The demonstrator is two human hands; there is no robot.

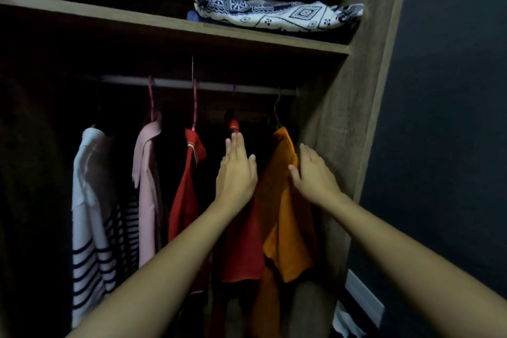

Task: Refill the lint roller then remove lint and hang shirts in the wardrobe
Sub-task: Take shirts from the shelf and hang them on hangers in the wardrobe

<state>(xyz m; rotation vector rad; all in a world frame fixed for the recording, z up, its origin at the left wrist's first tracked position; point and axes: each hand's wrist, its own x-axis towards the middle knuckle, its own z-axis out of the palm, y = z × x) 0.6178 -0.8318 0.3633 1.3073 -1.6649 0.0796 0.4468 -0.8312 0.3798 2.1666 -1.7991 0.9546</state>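
Several shirts hang on hangers from the wardrobe rail (219,86). From left: a white striped shirt (90,222), a pink shirt (146,189), a red shirt (188,186), a second red shirt (241,250) and an orange shirt (285,222) at the far right. My left hand (237,170) reaches in with straight fingers, its tips at the collar of the second red shirt. My right hand (312,175) lies flat on the orange shirt's right shoulder. Neither hand holds anything. No lint roller is in view.
A shelf (170,26) above the rail carries a folded blue-and-white patterned cloth (277,15). The wardrobe's wooden side panel (354,107) stands just right of the orange shirt. A dark wall lies further right. The wardrobe's left side is in deep shadow.
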